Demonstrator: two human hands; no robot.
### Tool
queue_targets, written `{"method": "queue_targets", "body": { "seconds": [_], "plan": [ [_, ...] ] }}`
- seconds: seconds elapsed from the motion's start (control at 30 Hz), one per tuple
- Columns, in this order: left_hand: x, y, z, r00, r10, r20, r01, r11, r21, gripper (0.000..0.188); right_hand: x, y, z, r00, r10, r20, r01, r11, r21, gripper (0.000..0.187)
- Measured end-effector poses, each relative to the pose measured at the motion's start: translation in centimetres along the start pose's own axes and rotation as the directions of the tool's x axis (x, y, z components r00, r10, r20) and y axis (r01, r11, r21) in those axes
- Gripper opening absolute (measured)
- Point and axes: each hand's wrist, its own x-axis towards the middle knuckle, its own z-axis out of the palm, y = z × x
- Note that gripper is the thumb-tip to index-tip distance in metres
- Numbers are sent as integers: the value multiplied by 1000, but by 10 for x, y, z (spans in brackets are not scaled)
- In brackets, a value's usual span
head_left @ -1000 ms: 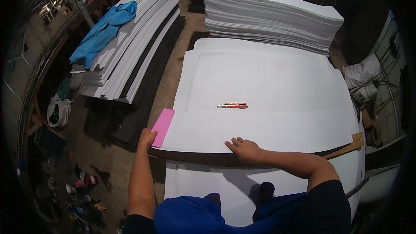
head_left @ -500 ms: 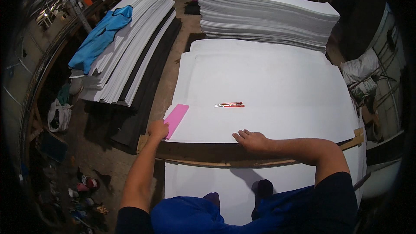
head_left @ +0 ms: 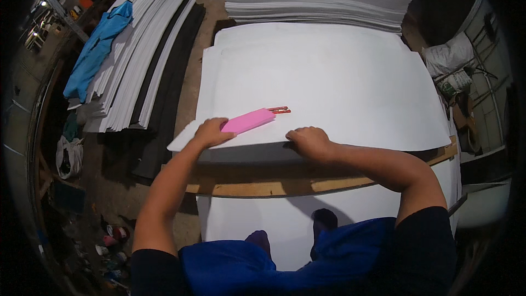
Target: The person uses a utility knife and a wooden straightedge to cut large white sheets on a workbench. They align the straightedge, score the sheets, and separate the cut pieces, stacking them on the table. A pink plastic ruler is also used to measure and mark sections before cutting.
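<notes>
A large white foam-like sheet (head_left: 329, 77) lies in front of me, its near edge raised above the wooden beam with a dark gap under it. My left hand (head_left: 212, 134) is closed at the sheet's near left, with a flat pink strip (head_left: 251, 121) between thumb and fingers; whether it also grips the sheet is unclear. My right hand (head_left: 310, 143) is closed over the middle of the near edge, fingers curled round it. Red-handled utility knives (head_left: 281, 110) lie on the sheet just beyond the pink strip, which partly hides them.
A wooden beam (head_left: 263, 188) crosses below the sheet. Another white sheet (head_left: 230, 219) is under my feet. A tall stack of white sheets (head_left: 318, 3) stands behind. White and black sheets (head_left: 148, 49) are piled at left, a blue cloth (head_left: 101, 49) over them. White sacks (head_left: 449, 57) sit at right.
The sheet's near edge has come up from the beam. My left hand has moved right with the pink strip, which now points toward the knives. The right hand has closed on the edge.
</notes>
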Motion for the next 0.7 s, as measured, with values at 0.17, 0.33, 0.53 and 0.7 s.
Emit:
{"method": "queue_targets", "body": {
  "seconds": [0.17,0.33,0.53,0.7],
  "plan": [
    [42,-3,1,929,366,-53,-284,798,532,75,18,-1,-16,997,52,58,-58,991,120,24],
    [49,82,-49,915,303,267,-239,939,-248,53,22,19,-42,990,137,-20,-135,986,95,41],
    [12,114,-44,964,253,-87,-223,940,258,29,20,40,-62,986,141,-90,-149,985,-89,44],
    [4,61,-64,952,249,-179,-218,960,174,31,-14,92,-71,934,321,-156,-343,929,-141,28]
  ]
}}
